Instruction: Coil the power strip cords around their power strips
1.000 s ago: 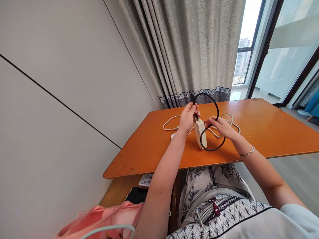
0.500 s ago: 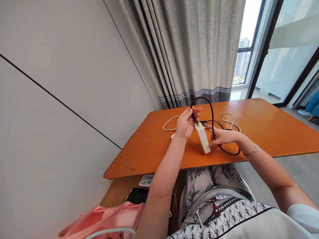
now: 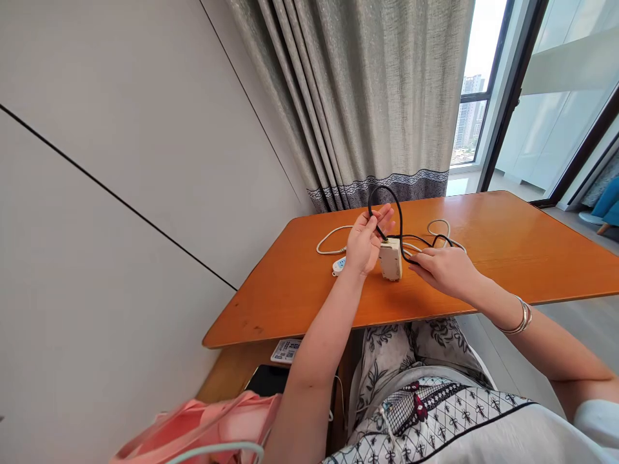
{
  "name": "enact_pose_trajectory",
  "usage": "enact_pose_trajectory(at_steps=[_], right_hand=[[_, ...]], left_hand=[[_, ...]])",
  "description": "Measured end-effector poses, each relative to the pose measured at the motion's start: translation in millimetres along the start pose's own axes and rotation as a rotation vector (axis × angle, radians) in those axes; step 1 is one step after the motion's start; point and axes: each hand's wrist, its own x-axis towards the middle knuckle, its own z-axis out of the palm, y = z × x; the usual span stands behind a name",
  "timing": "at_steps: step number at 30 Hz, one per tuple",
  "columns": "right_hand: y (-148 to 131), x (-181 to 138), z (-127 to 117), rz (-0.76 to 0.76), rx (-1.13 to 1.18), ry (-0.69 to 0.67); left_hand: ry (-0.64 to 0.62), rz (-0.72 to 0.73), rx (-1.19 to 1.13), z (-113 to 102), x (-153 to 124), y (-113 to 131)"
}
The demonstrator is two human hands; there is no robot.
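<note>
My left hand pinches a black cable close to where it enters a cream, box-shaped device. The device hangs upright just beyond that hand, over the wooden table; whether its bottom touches the wood I cannot tell. The cable arches up in a loop and comes down to my right hand, whose fingers are closed around it to the right of the device. Behind the box, a second thin black cord and a white cord lie on the table. Partly behind my left wrist is the end of a white power strip.
The orange-brown table meets a pale wall at the left. Grey curtains hang behind it, beside a window. Below the near edge, a pink bag, a black phone-like slab and a white printed card rest on a lower surface.
My right hand has moved from beside the device to grip the black cable farther right. The device has turned, now showing its broad face, and hangs straighter. The left hand keeps its hold.
</note>
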Motion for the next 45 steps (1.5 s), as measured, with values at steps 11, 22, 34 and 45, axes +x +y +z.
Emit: enact_pose_trajectory(at_steps=[11,22,34,45], right_hand=[[3.7,19.2,-35.2,-0.268,0.684,0.146],[25.6,56.9,-32.2,-0.077,0.565,0.64],[43.9,70.4,-28.5,-0.103,0.497,0.68],[42.7,62.3,-30.1,-0.046,0.773,0.415]], left_hand=[[-0.094,-0.14,-0.007,11.8,-16.9,-6.5],[-0.232,-0.134,0.102,17.2,-27.3,-10.7],[-0.302,-0.205,0.109,18.0,-26.2,-7.1],[-0.42,-0.431,-0.058,13.5,-29.5,3.0]])
